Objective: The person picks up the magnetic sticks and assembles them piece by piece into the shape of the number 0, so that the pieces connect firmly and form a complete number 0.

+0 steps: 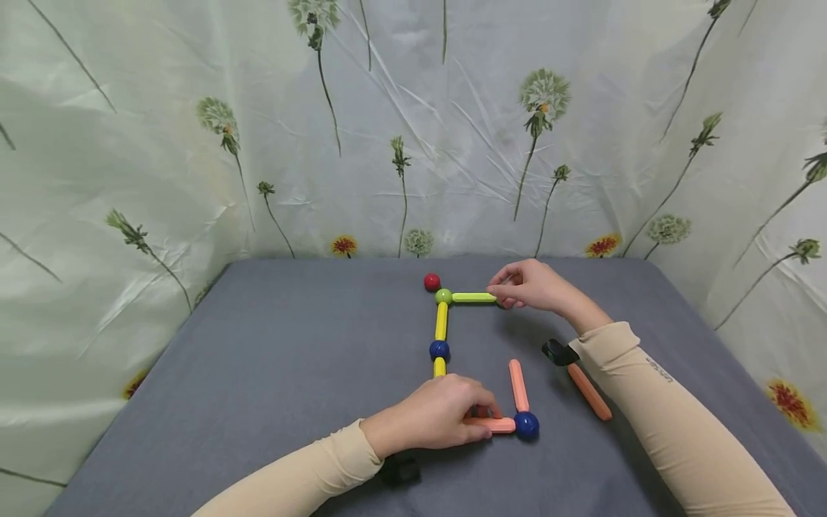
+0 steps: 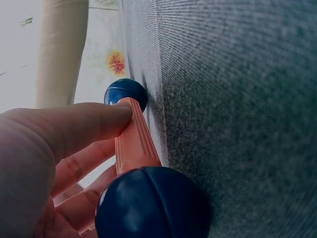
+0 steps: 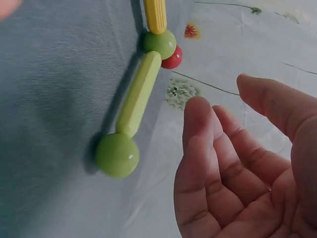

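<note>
My left hand (image 1: 438, 413) pinches a salmon rod (image 1: 502, 426) near the front, thumb on its ribbed side. One blue ball (image 1: 526, 425) sits at the rod's right end; in the left wrist view another blue ball (image 2: 153, 203) stands at its near end. A second salmon rod (image 1: 519, 385) runs back from the right-hand ball. My right hand (image 1: 533, 286) hovers beside a lime rod (image 1: 474, 297), fingers loosely bent and holding nothing. That rod joins a green ball (image 1: 443, 296) to another green ball (image 3: 117, 155), which my right hand partly covers in the head view.
From the left green ball, a yellow rod (image 1: 441, 321) leads to a blue ball (image 1: 439, 350) and another yellow rod (image 1: 440, 367), partly hidden by my left hand. A red ball (image 1: 431, 281) lies behind. An orange rod (image 1: 589, 391) lies under my right forearm on the grey table (image 1: 310, 359).
</note>
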Demonstrator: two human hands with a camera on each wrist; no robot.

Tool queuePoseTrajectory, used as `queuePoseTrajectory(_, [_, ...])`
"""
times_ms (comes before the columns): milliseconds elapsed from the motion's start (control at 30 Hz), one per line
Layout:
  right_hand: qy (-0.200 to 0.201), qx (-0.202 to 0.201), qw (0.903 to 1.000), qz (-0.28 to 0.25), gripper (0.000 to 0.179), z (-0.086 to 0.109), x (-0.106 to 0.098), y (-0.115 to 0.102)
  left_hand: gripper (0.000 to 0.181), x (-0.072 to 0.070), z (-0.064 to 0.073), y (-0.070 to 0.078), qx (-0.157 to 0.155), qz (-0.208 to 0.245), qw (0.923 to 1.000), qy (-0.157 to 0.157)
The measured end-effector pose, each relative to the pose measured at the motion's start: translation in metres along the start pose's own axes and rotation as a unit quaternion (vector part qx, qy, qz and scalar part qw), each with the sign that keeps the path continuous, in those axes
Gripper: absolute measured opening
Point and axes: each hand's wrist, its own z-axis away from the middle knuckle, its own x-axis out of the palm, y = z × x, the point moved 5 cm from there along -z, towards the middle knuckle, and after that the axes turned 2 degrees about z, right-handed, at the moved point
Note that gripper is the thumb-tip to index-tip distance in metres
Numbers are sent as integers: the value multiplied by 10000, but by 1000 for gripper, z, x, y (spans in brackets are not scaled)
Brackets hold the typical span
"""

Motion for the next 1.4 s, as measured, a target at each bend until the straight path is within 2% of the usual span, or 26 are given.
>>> queuePoseTrajectory(300, [28,150,9970,757,36,-46,10,-20,17,3,0,0,129,-48,9999,-1])
queuePoseTrajectory(533, [127,-190,9892,1448,39,-70,19,-35,18,3,0,2,240,-88,9997,-49])
queuePoseTrajectory(667, [36,-267,9870,1584,40,-80,26,-41,18,2,0,3,297,-122,9995,-28])
queuePoseTrajectory(1000, [-275,-279,9879,1504,45,-97,49,-49,19,1,0,1,333,-139,9993,45])
queuePoseTrajectory(1267, [-314,-145,9809,1913,50,-107,64,-56,16,1,1,0,354,-180,9991,139])
queuePoseTrajectory(1400, [-346,-63,9768,2113,45,-110,71,-62,17,1,2,-1,321,-144,9993,159])
